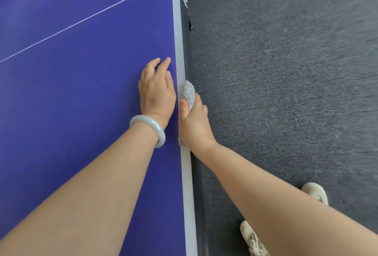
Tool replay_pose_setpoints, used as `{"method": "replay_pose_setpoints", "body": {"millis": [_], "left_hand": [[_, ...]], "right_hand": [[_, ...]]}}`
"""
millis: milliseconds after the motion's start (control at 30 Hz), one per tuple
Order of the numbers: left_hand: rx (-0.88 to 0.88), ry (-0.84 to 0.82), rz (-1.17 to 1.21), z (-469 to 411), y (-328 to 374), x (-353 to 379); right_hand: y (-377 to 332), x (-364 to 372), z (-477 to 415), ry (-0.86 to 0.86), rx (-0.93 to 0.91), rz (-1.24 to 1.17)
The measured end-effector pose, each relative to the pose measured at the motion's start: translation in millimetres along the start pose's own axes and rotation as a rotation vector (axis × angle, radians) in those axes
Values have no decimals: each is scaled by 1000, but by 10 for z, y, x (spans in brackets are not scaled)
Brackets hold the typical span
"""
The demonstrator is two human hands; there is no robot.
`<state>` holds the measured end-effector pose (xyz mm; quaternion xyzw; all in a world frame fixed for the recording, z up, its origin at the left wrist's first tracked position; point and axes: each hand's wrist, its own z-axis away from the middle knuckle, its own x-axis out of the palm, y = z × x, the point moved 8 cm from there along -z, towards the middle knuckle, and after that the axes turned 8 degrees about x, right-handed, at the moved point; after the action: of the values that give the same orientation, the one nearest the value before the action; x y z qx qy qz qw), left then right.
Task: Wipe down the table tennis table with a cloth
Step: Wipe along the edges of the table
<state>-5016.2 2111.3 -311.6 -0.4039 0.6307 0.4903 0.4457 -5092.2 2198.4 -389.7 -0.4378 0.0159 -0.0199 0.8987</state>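
Observation:
The blue table tennis table (81,92) fills the left of the view, with a white border line along its right edge and a thin white centre line crossing it. My left hand (156,90) rests flat on the blue top beside that edge, fingers straight, a pale bangle on the wrist. My right hand (193,122) grips a grey fluffy cloth (189,93) and holds it against the table's edge, thumb on the white border. The fingers under the cloth are hidden.
Dark grey carpet (286,71) covers the floor to the right of the table. The table's black side rail (185,10) runs along the edge. My two light shoes (315,192) stand on the carpet at lower right.

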Motion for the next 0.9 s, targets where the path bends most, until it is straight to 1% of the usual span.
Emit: {"method": "replay_pose_setpoints", "body": {"millis": [67,100,167,267,333,433,567,633,700,800,867,900], "left_hand": [[-58,-15,69,238,-28,-49],[-58,-37,72,423,-23,-80],[-10,-109,34,904,-9,-146],[86,-249,-87,1646,-11,-169],[126,-267,-135,1915,-8,-119],[116,-213,-142,1958,10,-86],[115,-193,-96,1953,-24,-83],[122,-181,-77,1960,-14,-87],[121,-174,-79,1962,3,-94],[117,-175,-90,1962,-3,-102],[117,-173,-101,1966,-1,-103],[117,-171,-104,1968,2,-102]], "right_hand": [[10,-3,-20,11,-6,-16],[8,-2,-27,13,-3,-26],[9,-7,-26,15,0,-37],[25,-22,-30,5,18,-55],[48,-19,-1,4,24,-68],[304,14,325,18,-11,-60],[1054,125,1445,-28,-95,-65],[1310,139,1831,-66,-115,-53],[1335,126,1798,-137,-109,-51],[1042,63,1326,-241,-51,-129],[863,-3,1068,-262,2,-213],[840,-10,1062,-256,-11,-229]]}}
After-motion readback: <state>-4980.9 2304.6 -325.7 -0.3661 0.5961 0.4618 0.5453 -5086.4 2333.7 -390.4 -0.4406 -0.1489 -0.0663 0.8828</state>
